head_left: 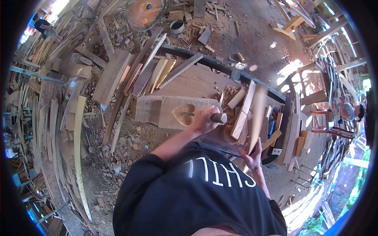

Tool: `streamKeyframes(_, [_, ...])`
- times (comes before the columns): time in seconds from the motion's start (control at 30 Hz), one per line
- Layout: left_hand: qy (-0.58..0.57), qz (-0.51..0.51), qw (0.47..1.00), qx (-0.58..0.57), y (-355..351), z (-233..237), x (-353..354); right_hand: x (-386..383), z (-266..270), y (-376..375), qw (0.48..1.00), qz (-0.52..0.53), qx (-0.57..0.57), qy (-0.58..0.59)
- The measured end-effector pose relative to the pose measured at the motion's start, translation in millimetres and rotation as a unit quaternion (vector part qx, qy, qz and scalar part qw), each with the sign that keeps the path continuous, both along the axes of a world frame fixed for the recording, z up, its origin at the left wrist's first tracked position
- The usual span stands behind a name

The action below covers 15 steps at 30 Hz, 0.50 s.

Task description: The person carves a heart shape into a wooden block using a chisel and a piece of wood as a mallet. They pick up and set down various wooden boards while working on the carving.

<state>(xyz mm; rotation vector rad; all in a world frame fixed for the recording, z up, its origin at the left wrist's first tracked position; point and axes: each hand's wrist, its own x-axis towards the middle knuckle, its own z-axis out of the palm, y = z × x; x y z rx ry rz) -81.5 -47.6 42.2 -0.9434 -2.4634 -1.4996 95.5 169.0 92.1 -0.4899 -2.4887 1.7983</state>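
We see a thick wooden block (pixel 157 110) lying flat on the bench, pale and rough-sawn. A heart-shaped recess (pixel 182 114) is cut into its top face near the end closest to us, and the hollow is darker than the surface around it.

Our left hand (pixel 202 121) is clenched around a chisel (pixel 217 117). Its round wooden handle sticks out of the fist away from the block, and its blade lies in the heart. Our right hand (pixel 252 156), off the same end of the block and lower, grips a wooden club (pixel 258 112) that stands upright and is blurred.

Between the block and the club, short offcuts (pixel 241 118) lean in a heap. Curled shavings (pixel 227 93) lie just beyond the block's near end.

On the far side of the block, loose planks (pixel 112 74) and thin battens (pixel 157 72) overlap and crowd its edge. Beyond them sits a round orange disc (pixel 142 13) with a metal ring (pixel 177 26) beside it.

Past the block's other end, on the dirt floor, lies a long curved strip (pixel 78 149). A seated person (pixel 348 111) is well away, past the club.
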Motion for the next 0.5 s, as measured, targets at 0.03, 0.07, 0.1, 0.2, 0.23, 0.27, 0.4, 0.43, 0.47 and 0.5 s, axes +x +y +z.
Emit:
streamKeyframes(0.03, [0.000,-0.002,1.000,0.001,3,0,1,1,5,-2,0.998,-0.028,-0.052,-0.010])
streamKeyframes(0.07, [0.006,-0.003,1.000,-0.012,5,-1,1,3,0,-3,0.998,-0.019,-0.059,0.016])
streamKeyframes(0.1, [0.012,-0.003,1.000,-0.026,6,-3,2,5,-11,-3,0.997,-0.010,-0.067,0.042])
streamKeyframes(0.2, [0.026,-0.012,0.998,-0.047,11,-13,3,2,-25,11,0.984,0.125,0.100,-0.072])
streamKeyframes(0.23, [0.027,-0.008,0.999,-0.046,14,-14,0,0,-20,14,0.983,0.124,0.119,-0.072])
streamKeyframes(0.27, [0.025,-0.010,0.998,-0.048,15,-15,0,-1,-15,14,0.991,0.086,0.094,-0.028])
streamKeyframes(0.4, [0.041,-0.007,0.998,-0.045,19,-14,3,5,-19,4,0.992,-0.060,-0.099,0.042])
streamKeyframes(0.43, [0.042,-0.008,0.998,-0.046,20,-13,3,4,-24,4,0.997,-0.016,-0.031,0.068])
streamKeyframes(0.47, [0.035,-0.009,0.998,-0.060,19,-12,3,3,-37,9,0.998,0.053,0.032,0.018])
streamKeyframes(0.5, [0.029,-0.010,0.997,-0.074,19,-11,3,-1,-39,11,0.988,0.121,0.094,-0.033])
